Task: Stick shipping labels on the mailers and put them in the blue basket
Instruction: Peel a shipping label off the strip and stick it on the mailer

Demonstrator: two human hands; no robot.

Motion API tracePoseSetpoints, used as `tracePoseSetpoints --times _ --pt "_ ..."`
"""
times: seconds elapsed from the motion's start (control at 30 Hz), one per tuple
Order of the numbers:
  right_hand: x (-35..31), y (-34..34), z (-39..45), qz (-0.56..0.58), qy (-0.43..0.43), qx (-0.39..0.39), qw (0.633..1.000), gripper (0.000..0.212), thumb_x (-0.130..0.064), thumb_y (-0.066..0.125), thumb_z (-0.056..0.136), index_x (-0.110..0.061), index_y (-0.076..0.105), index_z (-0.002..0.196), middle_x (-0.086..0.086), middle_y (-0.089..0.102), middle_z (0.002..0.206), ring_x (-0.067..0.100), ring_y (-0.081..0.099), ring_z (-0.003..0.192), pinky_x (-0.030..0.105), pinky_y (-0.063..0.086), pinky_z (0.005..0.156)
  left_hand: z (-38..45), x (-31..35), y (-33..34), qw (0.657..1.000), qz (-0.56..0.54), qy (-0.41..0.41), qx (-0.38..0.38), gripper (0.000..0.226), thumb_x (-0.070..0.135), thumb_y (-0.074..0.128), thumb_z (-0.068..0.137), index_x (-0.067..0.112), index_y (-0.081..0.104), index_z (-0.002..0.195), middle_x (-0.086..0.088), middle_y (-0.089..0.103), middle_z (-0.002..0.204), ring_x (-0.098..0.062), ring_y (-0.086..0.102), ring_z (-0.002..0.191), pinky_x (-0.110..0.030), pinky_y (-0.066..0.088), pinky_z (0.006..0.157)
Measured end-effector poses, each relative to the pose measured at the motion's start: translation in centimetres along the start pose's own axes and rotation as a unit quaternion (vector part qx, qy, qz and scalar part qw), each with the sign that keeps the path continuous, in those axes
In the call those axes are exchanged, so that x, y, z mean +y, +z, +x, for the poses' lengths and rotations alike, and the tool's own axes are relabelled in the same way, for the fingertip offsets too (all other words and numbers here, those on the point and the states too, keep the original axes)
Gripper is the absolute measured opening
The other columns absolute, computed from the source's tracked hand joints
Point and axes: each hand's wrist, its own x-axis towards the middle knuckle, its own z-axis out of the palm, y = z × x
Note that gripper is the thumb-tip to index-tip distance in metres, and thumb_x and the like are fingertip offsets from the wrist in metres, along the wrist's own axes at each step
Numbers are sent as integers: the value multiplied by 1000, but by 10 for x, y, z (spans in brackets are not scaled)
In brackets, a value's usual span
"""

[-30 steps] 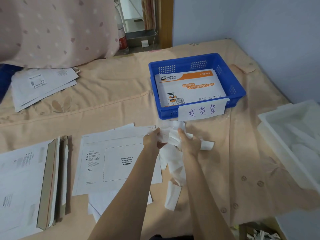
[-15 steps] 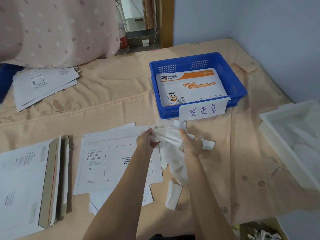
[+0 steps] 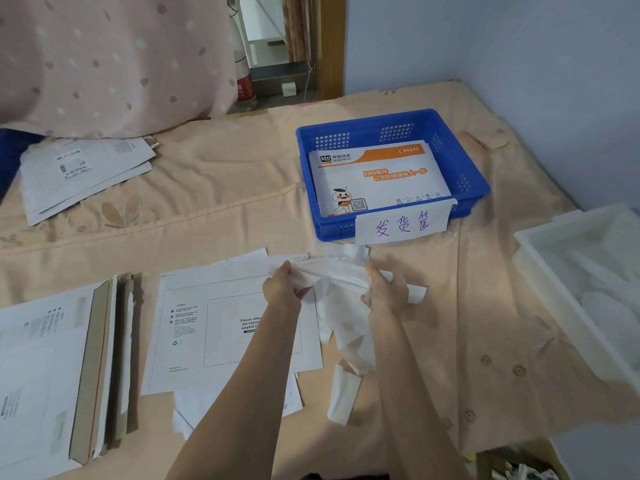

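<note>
White label strip (image 3: 337,275) stretches between my left hand (image 3: 282,289) and right hand (image 3: 382,294), both pinching it. A mailer (image 3: 214,327) lies under my left forearm; the blue basket (image 3: 391,131), beyond my hands, holds another mailer (image 3: 381,181).

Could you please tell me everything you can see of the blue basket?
The blue plastic basket is rectangular and shallow, its walls pierced by grids of small holes. It sits upright on the peach cloth, beyond both hands, neither touching it. A white and orange mailer lies flat inside. A white paper sign with handwritten blue characters hangs on its near wall.
</note>
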Motion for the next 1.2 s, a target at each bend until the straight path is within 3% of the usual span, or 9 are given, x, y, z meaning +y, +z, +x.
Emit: tracePoseSetpoints --times 0.1,0.4,0.5,0.63,0.7,0.77,0.93,1.03,1.2 --pt "2 5 0 2 -11 12 1000 29 -20 72 85 -14 47 71 1 45 62 13 39 49 27 42 52 0 1 2 999 0 21 24 41 15 65 87 0 51 123 -17 55 119 -37 55 111 -43 55 74" --pt "5 9 2 94 -24 55 994 20 -16 70 83 -14 55 70 0 60 76 18 59 72 29 48 60 -6 -6 3 997 -3 48 59 31 19 61 91 3 55 116 -11 54 106 -28 52 94 -35 50 72" --pt "9 8 3 107 -29 73 991 20 -18 70 83 -1 64 91 7 64 91 20 60 79 34 51 70 -10 -5 8 998 -9 41 56 31 18 62 90 3 56 117 -12 55 107 -29 52 94 -36 51 73" --pt "1 -2 7 145 -53 124 980 17 -20 69 80 -13 58 70 1 62 73 21 60 71 38 51 71 -9 -1 4 996 -57 38 65 36 18 60 91 3 54 124 -14 57 113 -30 55 95 -39 52 74" --pt "-5 -15 15 172 -62 162 970 13 -21 67 80 -11 61 76 3 65 78 22 61 74 40 52 71 -1 6 -6 993 -70 52 83 36 21 61 91 7 53 123 -16 56 122 -31 55 98 -38 54 69" --pt "-9 -24 19 179 -59 165 968 20 -24 66 83 -5 63 89 7 65 86 23 61 74 35 51 65 1 11 -10 997 -20 60 53 38 26 69 85 10 50 113 -14 54 117 -31 56 100 -35 55 63" --pt "-14 -15 8 169 -53 101 979 23 -26 67 87 -18 54 70 0 55 69 12 53 56 24 45 53 -14 -12 10 982 164 86 -35 63 23 86 69 12 32 99 0 41 88 -13 43 68 -28 42 60" --pt "-20 -15 11 128 -61 78 987 28 -40 67 84 -12 64 84 -1 61 85 15 59 79 31 50 74 -15 -23 22 949 263 167 -32 59 23 86 68 10 34 92 3 38 77 -10 38 62 -27 38 63" --pt "-30 -15 7 112 -32 -22 993 38 -54 60 87 -18 62 100 0 64 88 16 61 79 24 49 54 -22 -39 37 891 385 216 -109 33 3 71 77 9 42 63 -8 40 64 -16 41 52 -16 36 44"
